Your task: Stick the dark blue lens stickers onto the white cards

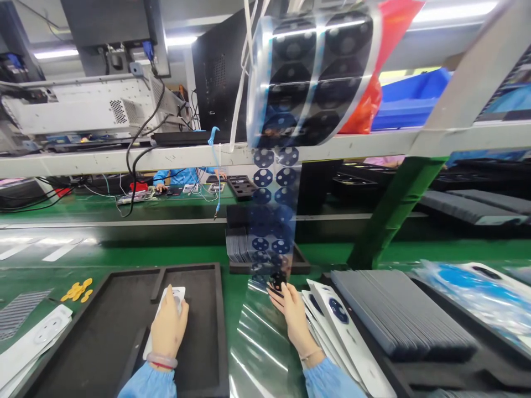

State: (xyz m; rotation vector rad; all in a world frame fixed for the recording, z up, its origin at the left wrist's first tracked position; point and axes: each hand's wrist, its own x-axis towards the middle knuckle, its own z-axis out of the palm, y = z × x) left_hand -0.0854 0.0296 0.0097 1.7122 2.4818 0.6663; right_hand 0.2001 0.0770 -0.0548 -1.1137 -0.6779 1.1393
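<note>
My left hand (168, 329) lies flat on a white plastic part (173, 294) that rests in a black foam tray (103, 342). Its fingers are stretched out over the part. My right hand (292, 315) reaches up to the lower end of a clear film strip (271, 221) carrying round dark blue stickers, and its fingertips pinch a black round sticker (277, 280) there. The strip hangs down from a big roll (311, 72) above the shelf. A fanned stack of white parts (340, 326), one with a blue sticker, lies just right of my right wrist.
A row of grey flat pieces (398, 315) fills a black tray on the right. More white parts (33, 337) and small yellow pieces (77, 290) lie at left. Across the green belt (124, 249), another person's blue sleeves (178, 177) work under a shelf holding monitors and cables.
</note>
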